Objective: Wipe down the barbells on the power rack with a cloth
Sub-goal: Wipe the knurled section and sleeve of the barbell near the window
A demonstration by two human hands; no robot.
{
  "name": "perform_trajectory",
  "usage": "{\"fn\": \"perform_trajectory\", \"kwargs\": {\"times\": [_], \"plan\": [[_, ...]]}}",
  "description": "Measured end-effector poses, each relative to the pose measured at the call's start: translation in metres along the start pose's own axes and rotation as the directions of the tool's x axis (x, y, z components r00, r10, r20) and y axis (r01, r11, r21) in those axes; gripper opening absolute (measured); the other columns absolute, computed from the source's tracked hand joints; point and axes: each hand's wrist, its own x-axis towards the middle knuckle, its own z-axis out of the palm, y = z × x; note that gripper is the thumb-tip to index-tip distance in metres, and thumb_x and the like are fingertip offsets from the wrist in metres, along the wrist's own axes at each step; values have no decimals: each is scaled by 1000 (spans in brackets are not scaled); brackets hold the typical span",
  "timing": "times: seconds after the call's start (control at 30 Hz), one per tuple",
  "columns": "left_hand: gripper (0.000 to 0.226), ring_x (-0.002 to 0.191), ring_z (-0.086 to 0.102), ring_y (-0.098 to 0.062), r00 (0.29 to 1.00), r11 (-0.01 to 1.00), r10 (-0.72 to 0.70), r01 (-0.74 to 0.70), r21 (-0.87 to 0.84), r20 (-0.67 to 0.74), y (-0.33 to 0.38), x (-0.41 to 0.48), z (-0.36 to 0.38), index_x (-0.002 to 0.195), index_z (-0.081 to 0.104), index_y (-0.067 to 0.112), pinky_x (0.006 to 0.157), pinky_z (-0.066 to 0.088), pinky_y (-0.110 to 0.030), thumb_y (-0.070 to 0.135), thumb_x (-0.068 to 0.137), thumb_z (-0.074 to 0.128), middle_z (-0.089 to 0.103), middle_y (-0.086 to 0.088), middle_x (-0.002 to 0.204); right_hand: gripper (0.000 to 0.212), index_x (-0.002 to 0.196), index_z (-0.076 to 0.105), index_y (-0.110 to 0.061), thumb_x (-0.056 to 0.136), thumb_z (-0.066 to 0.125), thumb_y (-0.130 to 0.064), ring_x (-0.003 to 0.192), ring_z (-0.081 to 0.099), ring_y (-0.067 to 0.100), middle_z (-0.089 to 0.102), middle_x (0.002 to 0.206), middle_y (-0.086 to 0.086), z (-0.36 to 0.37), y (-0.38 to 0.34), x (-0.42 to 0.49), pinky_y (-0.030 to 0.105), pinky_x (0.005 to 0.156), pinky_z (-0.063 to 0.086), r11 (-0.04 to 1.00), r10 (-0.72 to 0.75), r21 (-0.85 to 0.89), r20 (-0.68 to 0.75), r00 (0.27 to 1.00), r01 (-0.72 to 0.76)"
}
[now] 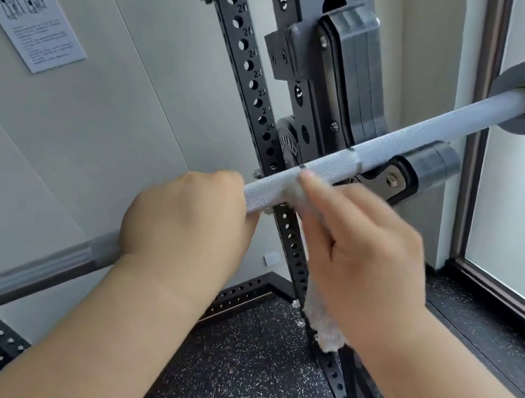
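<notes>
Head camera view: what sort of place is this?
Probably a gym or home weight room: a knurled barbell sits on a black power rack with numbered holes, above speckled rubber flooring.
</notes>
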Motion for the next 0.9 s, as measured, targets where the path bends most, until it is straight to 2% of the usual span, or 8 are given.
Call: {"fn": "perform_trajectory", "kwargs": {"times": [0.07, 0.2, 0.4, 0.57, 0.63, 0.73, 0.83, 0.9], "plan": [[48, 57, 48, -26, 996, 998, 4, 1, -65, 84, -1, 5, -5, 77, 50, 21, 56, 44, -32, 65, 97, 47, 53, 1, 66, 22, 118, 77, -14, 103, 64, -24, 61, 59, 17, 68, 77, -1, -5, 3, 7, 38, 50, 51, 997, 72, 32, -30, 997, -71], [59, 66, 63, -27, 954, 978, 10, 53, -200, 300, -6, 14, -15, 76, 59, 18, 64, 57, -35, 74, 91, 46, 64, -1, 68, 21, 119, 77, -13, 101, 66, -19, 53, 52, 20, 62, 70, 0, 7, -14, -6, 37, 43, 47, 998, -11, -55, 24, 1000, 12], [57, 62, 62, -24, 943, 982, 24, 40, -187, 332, -6, 14, -19, 74, 58, 17, 58, 51, -30, 71, 90, 47, 62, 1, 64, 23, 120, 76, -11, 102, 65, -20, 58, 54, 18, 66, 74, 1, -4, 2, 5, 37, 46, 48, 999, 39, -18, -30, 999, -40], [52, 63, 54, -25, 998, 998, -28, 32, -54, 62, 6, -6, -12, 80, 50, 22, 58, 46, -33, 73, 91, 42, 54, 5, 67, 24, 121, 76, -14, 101, 66, -21, 55, 58, 22, 69, 75, 1, -8, 9, 1, 37, 45, 49, 999, 4, -43, -18, 1000, -5], [45, 75, 56, -30, 994, 997, 10, -18, -69, -110, 16, -20, -5, 92, 45, 24, 64, 39, -38, 69, 89, 50, 52, 4, 78, 24, 121, 76, -13, 102, 64, -20, 58, 60, 24, 69, 75, 2, -11, 11, 4, 37, 46, 50, 998, 57, -15, -38, 998, -58], [48, 86, 59, -36, 986, 994, 14, -32, -106, -169, 25, -28, 4, 108, 48, 22, 71, 38, -44, 56, 82, 68, 58, -4, 91, 27, 125, 74, -11, 100, 66, -16, 53, 53, 20, 63, 70, -1, -2, -4, -5, 35, 43, 48, 998, 2, -70, 17, 1000, -1], [42, 61, 55, -34, 991, 999, 23, -28, -31, -135, 19, -17, 4, 86, 40, 25, 56, 31, -35, 43, 81, 78, 53, -3, 68, 24, 121, 76, -12, 99, 69, -18, 54, 58, 22, 68, 73, 1, -5, 2, -1, 36, 43, 50, 998, -6, -65, -23, 1000, 4], [47, 45, 35, -29, 994, 1000, 1, -1, 7, -107, 16, -7, -3, 75, 32, 24, 49, 18, -26, 41, 84, 75, 36, 1, 55, 23, 120, 77, -14, 101, 66, -21, 53, 57, 24, 66, 70, 2, -6, 6, 3, 36, 43, 49, 997, 38, -58, -53, 998, -41]]}}
